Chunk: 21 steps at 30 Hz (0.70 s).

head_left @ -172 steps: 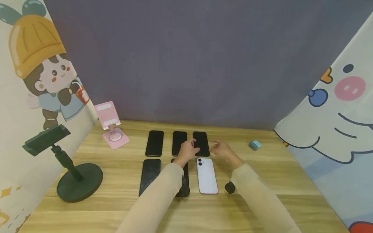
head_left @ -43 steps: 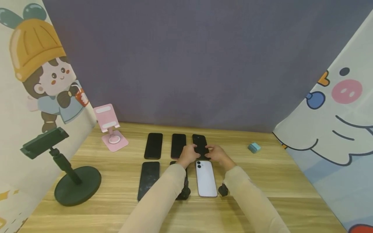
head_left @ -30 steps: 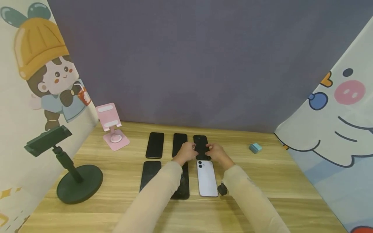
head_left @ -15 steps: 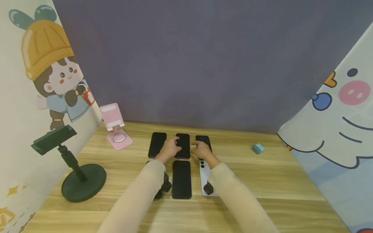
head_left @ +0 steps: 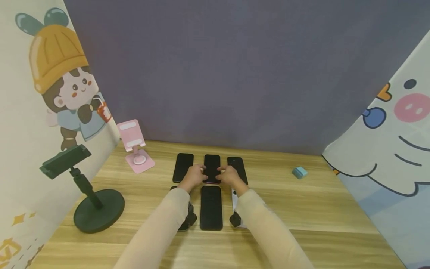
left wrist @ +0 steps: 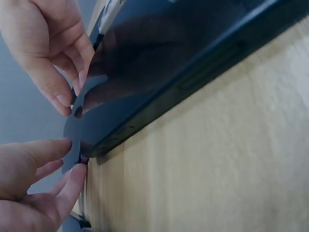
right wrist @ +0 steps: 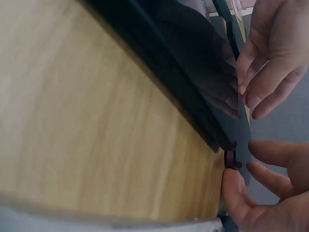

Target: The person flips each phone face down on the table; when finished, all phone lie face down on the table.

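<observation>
A black smartphone [head_left: 212, 168] lies in the middle of the back row on the wooden table. My left hand [head_left: 194, 176] holds its left edge with bent thumb and fingers. Opposite, my right hand [head_left: 230, 175] holds the right edge the same way. Black smartphones lie on either side, one at back left [head_left: 183, 166] and one at back right [head_left: 237, 167] with a camera lens showing. In front lies another black smartphone [head_left: 211, 207]; its dark glass [left wrist: 149, 82] fills much of the left wrist view. A white smartphone [head_left: 234, 200] is partly hidden under my right forearm.
A front-left dark phone [head_left: 183, 226] shows only partly past my left sleeve. A dark green phone stand [head_left: 99, 211] and a pink phone stand [head_left: 139, 160] stand at left. A small blue block [head_left: 299, 172] lies at right. A grey curtain [head_left: 215, 74] closes the back.
Both hands have left the back-right smartphone, moved left to the middle one and drawn in to its edges. The back-right phone's camera lens has come into view.
</observation>
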Motion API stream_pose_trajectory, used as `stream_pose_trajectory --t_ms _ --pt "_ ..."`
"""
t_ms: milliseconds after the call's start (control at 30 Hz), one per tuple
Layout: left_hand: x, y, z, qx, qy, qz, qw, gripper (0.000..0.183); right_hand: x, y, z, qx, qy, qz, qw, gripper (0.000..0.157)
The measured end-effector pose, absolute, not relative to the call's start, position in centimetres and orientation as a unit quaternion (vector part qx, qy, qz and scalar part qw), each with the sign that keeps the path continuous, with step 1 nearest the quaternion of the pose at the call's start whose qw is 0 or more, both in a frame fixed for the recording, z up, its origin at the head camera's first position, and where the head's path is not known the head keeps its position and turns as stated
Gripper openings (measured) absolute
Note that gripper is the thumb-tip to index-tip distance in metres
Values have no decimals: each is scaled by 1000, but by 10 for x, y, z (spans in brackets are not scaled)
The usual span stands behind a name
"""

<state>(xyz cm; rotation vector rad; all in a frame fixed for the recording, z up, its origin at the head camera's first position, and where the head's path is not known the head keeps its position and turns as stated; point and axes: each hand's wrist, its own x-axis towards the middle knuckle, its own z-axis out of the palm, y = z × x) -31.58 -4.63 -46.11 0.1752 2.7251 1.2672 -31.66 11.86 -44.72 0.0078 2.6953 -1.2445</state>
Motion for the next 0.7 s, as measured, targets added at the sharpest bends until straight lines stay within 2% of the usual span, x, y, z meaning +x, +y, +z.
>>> stream_pose_trajectory --t_ms 200,400,700 --pt "-321 -45 -470 76 913 399 48 33 -315 113 -449 20 901 -427 74 43" --pt "-310 -44 -459 63 912 401 52 34 -313 114 -451 32 888 -454 73 45" --pt "-312 -44 -460 55 908 412 55 34 -316 116 -447 37 864 -498 67 41"
